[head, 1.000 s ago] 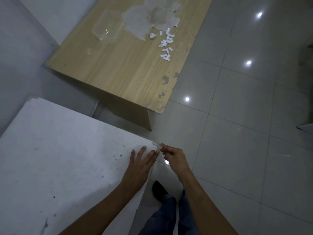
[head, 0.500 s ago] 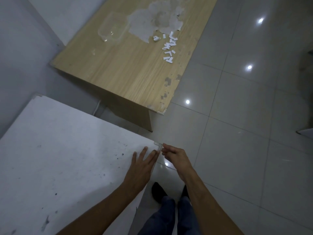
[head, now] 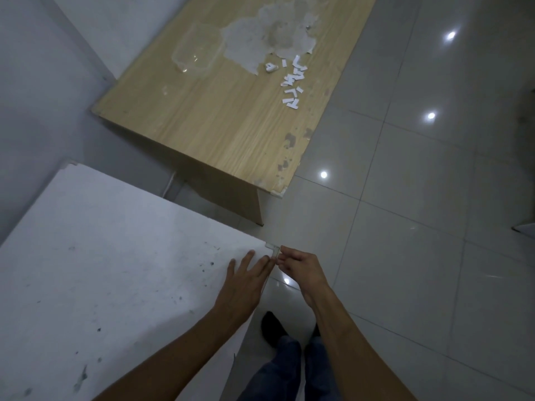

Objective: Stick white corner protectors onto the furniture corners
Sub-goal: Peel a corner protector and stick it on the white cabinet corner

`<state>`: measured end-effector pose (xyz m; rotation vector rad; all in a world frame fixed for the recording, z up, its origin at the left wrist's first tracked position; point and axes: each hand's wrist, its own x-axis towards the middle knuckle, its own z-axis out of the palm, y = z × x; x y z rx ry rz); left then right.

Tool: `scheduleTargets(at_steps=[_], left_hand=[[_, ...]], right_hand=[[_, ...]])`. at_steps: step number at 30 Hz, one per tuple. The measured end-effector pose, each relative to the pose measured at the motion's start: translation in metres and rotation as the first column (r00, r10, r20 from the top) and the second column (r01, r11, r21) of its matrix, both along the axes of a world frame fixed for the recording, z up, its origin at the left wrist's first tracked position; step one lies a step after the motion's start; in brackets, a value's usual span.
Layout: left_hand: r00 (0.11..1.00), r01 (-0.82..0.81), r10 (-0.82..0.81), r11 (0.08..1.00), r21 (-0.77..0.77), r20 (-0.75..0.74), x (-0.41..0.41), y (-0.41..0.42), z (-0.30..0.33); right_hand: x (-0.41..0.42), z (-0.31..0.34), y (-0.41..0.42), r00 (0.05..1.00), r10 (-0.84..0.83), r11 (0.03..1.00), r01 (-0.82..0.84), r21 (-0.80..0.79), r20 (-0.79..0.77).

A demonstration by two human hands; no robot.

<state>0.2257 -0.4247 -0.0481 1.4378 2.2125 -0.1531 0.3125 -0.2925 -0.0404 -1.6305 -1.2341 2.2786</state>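
- Glossy grey floor tiles (head: 405, 227) are seen under two pieces of furniture, with bright ceiling lights mirrored in them.
- A white worktop (head: 101, 270), marked with dark specks and smudges, is seen at the lower left.
- A white corner protector (head: 273, 246) is seated on the near right corner of this worktop, wrapped around its edge.
- The left hand (head: 243, 287) is laid flat on the white worktop just beside that corner, its grip apart, with straight fingers spread and the fingertips close to the protector.
- The right hand (head: 301, 269) is held off the edge of the worktop, over the floor; its fingers are curled and their tips are pressed against the outer side of the protector, though whether the piece is pinched cannot be told.
- A wooden worktop (head: 217, 120) with worn patches of peeled finish stands further back.
- On it, a cluster of white paper scraps (head: 293, 82) is scattered near its right edge.
- A clear plastic container (head: 195, 55) rests on the same wooden worktop, well apart from the scraps.
- Dark trousers (head: 283, 369) and a dark shoe (head: 272, 328) are visible below the arms.
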Motion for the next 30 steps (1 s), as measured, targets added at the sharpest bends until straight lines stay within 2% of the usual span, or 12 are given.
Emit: scheduleTargets(at_steps=[6, 12, 18, 22, 30], left_hand=[[0.998, 0.046, -0.048, 0.997, -0.065, -0.030, 0.000, 0.000, 0.001], [0.998, 0.019, -0.018, 1.000, 0.019, -0.054, -0.007, 0.005, 0.011], [0.998, 0.022, -0.021, 1.000, 0.012, -0.067, -0.005, 0.012, 0.017], [0.992, 0.043, -0.035, 0.997, 0.057, -0.121, -0.005, 0.012, 0.022], [0.997, -0.057, 0.059, 0.997, 0.041, -0.041, -0.011, 0.014, 0.017]], right_hand=[[-0.001, 0.000, 0.007, 1.000, 0.024, 1.000, -0.024, -0.008, -0.006], [0.001, 0.004, 0.012, 0.999, 0.009, 0.993, -0.013, -0.120, -0.040], [0.000, 0.002, 0.017, 0.999, -0.013, 0.979, 0.002, -0.205, -0.052], [-0.001, -0.001, 0.017, 0.998, -0.028, 0.977, 0.016, -0.212, -0.053], [-0.002, 0.004, 0.017, 1.000, -0.006, 0.986, 0.004, -0.165, -0.015]])
